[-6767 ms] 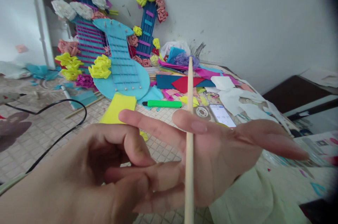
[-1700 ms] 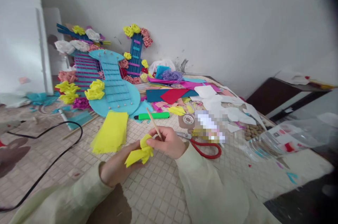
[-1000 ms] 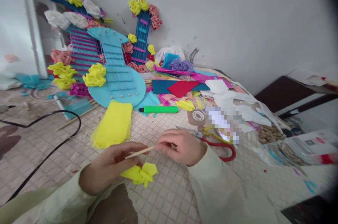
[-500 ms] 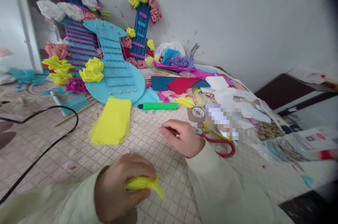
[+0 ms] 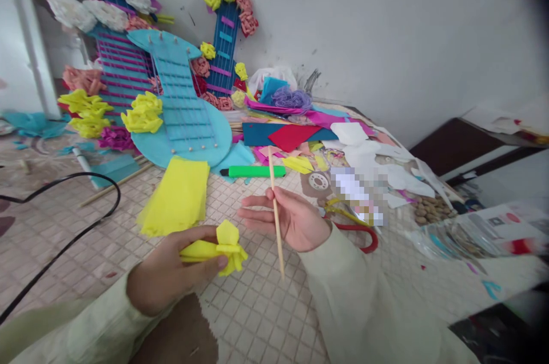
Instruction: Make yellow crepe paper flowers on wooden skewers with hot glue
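Observation:
My left hand (image 5: 175, 264) pinches a folded yellow paper flower (image 5: 230, 244) whose petals stick out past the thumb and fingers. To its right, my right hand (image 5: 295, 218) holds a thin wooden stick (image 5: 277, 215) nearly upright between thumb and forefinger, the other fingers stretched toward the left. Stick and flower are apart. Beyond my left hand lies a stack of yellow paper sheets (image 5: 178, 195). A green marker-like tool with a black tip (image 5: 257, 171) lies behind the stick. Red-handled scissors (image 5: 364, 237) are partly hidden behind my right wrist.
Blue cardboard guitar shapes (image 5: 189, 118) with paper flowers lean at the back left. Coloured paper scraps (image 5: 295, 136), purple yarn (image 5: 292, 99) and white paper pieces (image 5: 373, 155) cover the back. A black cable (image 5: 64, 250) runs along the left. Plastic packets (image 5: 472, 238) lie at right.
My right hand has lifted the wooden stick off the table and turned it upright. My left hand has risen with the yellow flower and turned so its petals show.

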`<state>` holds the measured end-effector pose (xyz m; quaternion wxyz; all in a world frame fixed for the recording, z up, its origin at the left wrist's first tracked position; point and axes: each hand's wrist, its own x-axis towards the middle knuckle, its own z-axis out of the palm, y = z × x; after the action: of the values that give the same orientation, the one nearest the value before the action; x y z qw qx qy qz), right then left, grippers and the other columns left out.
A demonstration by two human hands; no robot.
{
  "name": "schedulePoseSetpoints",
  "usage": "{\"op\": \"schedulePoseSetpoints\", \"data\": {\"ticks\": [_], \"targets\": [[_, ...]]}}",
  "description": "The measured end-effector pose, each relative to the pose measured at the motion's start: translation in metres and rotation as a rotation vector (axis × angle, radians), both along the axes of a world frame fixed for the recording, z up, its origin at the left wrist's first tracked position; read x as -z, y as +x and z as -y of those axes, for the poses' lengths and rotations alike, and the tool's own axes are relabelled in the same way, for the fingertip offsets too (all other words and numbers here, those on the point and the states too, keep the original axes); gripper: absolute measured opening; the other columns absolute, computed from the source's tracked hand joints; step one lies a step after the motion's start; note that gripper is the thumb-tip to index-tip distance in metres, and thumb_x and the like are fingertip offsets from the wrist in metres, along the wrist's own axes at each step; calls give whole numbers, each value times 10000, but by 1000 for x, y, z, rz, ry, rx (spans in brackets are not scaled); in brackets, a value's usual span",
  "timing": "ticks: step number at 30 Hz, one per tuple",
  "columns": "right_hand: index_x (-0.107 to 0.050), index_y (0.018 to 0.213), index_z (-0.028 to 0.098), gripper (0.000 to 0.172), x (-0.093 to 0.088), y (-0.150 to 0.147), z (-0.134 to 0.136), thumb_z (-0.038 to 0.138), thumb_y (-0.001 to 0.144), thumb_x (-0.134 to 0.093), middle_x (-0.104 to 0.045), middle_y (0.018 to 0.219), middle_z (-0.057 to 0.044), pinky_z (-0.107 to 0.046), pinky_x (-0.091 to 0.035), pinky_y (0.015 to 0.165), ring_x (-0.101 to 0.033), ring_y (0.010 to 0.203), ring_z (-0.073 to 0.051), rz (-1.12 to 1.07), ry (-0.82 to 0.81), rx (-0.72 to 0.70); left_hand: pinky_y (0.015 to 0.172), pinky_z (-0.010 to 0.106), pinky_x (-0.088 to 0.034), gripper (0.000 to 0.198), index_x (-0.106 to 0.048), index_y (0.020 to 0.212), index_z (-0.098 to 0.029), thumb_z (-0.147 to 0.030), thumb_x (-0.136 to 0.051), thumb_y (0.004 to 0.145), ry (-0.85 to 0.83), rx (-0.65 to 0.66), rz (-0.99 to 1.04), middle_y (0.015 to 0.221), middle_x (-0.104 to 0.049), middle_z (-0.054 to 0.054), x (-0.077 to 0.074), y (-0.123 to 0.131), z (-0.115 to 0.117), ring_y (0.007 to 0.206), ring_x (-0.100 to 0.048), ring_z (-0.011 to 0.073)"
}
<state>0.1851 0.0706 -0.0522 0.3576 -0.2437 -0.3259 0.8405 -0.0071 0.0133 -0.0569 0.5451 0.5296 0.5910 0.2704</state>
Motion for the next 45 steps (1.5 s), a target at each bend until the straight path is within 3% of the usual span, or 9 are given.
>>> {"op": "schedulePoseSetpoints", "data": {"ticks": [6, 16, 20, 24, 27, 31, 37, 41, 45], "targets": [[-423, 763, 168, 291, 1, -1, 1, 244, 931, -198, -649, 963, -108, -412, -452, 851, -623, 913, -183, -11, -69, -34, 532, 255, -521, 333, -624, 790, -184, -404, -690, 549, -96, -95, 82, 696, -634, -2, 0, 3, 1, 591, -587, 157], [-377, 728, 174, 310, 1, -1, -1, 249, 935, -159, -612, 1030, -108, -330, -486, 777, -611, 926, -150, 46, -65, -74, 482, 220, -500, 365, -618, 898, -175, -384, -662, 601, -83, -16, 78, 697, -648, 2, 0, 3, 0, 506, -563, 117], [-405, 759, 182, 216, 4, 1, 1, 343, 888, -340, -595, 657, 4, -165, -356, 371, -525, 426, -75, 377, 335, 6, 363, 182, -425, 332, -619, 896, -177, -368, -641, 625, -35, -53, 71, 687, -628, -8, 0, 5, 4, 374, -454, 60], [-544, 743, 161, 191, 5, 2, 7, 294, 842, -449, -530, 556, 20, -191, -335, 465, -467, 489, -77, 840, 1136, 111, 353, 189, -412, 365, -615, 948, -181, -359, -632, 630, -17, -74, 78, 788, -638, 18, 2, 3, 4, 371, -438, 54], [-590, 724, 164, 229, 7, 2, 10, 275, 853, -436, -573, 587, 6, -200, -337, 500, -477, 514, -80, 932, 1428, 128, 352, 186, -396, 359, -633, 946, -198, -335, -644, 614, -23, -111, 77, 774, -641, 5, 2, 2, 3, 360, -449, 53], [-613, 730, 169, 256, 9, 2, 8, 291, 860, -429, -577, 580, 6, -201, -332, 499, -479, 511, -83, 989, 1516, 121, 393, 197, -428, 307, -665, 901, -207, -338, -636, 624, -5, -81, 83, 830, -656, 8, 3, 1, 3, 411, -510, 75], [-605, 682, 158, 305, 16, 5, 1, 303, 868, -412, -571, 605, -11, -211, -347, 534, -498, 576, -104, 1091, 1539, 17, 860, 315, -426, 237, -699, 841, -215, -271, -659, 613, 53, 4, 204, 976, -684, 36, 6, -7, -2, 949, -577, 238], [-608, 704, 161, 285, 18, 4, 0, 283, 870, -411, -560, 606, -10, -211, -344, 536, -486, 577, -104, 1052, 1536, 30, 770, 359, -465, 265, -690, 872, -182, -284, -618, 638, -105, 67, 444, 975, -685, 81, 9, -10, -3, 872, -609, 260], [-602, 674, 153, 296, 15, 3, 2, 292, 864, -423, -514, 567, -2, -209, -330, 505, -435, 525, -92, 1001, 1502, 79, 760, 316, -473, 214, -693, 809, -194, -298, -658, 625, -140, -15, 366, 876, -706, 46, 9, -8, -3, 859, -615, 222]]}}
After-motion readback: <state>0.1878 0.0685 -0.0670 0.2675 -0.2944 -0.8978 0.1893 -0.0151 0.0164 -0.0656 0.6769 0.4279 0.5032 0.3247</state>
